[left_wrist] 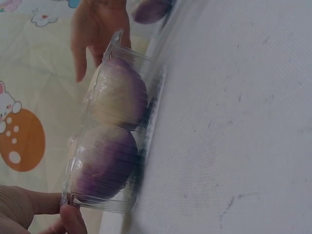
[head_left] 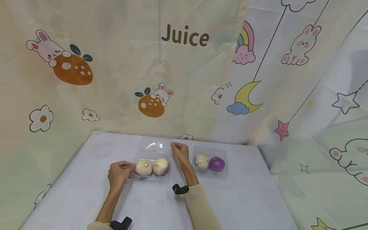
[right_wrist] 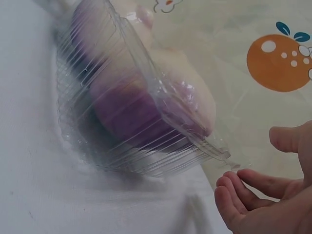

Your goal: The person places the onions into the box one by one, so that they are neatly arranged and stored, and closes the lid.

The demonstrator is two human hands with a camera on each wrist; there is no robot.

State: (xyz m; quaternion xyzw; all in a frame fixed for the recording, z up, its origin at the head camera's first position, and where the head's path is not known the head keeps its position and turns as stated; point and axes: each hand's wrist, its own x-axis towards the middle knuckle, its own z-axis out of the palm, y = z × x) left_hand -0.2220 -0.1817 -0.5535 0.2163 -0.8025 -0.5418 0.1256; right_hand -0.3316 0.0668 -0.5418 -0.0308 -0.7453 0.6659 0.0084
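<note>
A clear plastic clamshell box (head_left: 152, 178) holds two white-and-purple turnips, the left turnip (head_left: 143, 167) and the right turnip (head_left: 160, 166), side by side. Its transparent lid (head_left: 156, 146) stands raised at the back. My left hand (head_left: 119, 172) pinches the box's left rim between thumb and fingers, as the left wrist view shows close up. On the other side my right hand (head_left: 181, 153) is beside the lid's right edge. In the right wrist view its fingertips (right_wrist: 234, 178) are right at the box's corner, with the thumb held apart from them.
A second clear box (head_left: 198, 150) stands to the right of my right forearm, holding a pale turnip (head_left: 202, 161) and a round purple vegetable (head_left: 217, 164). Behind the white-covered table (head_left: 155, 204) hangs a printed curtain (head_left: 115, 70). Both wrists wear black cameras.
</note>
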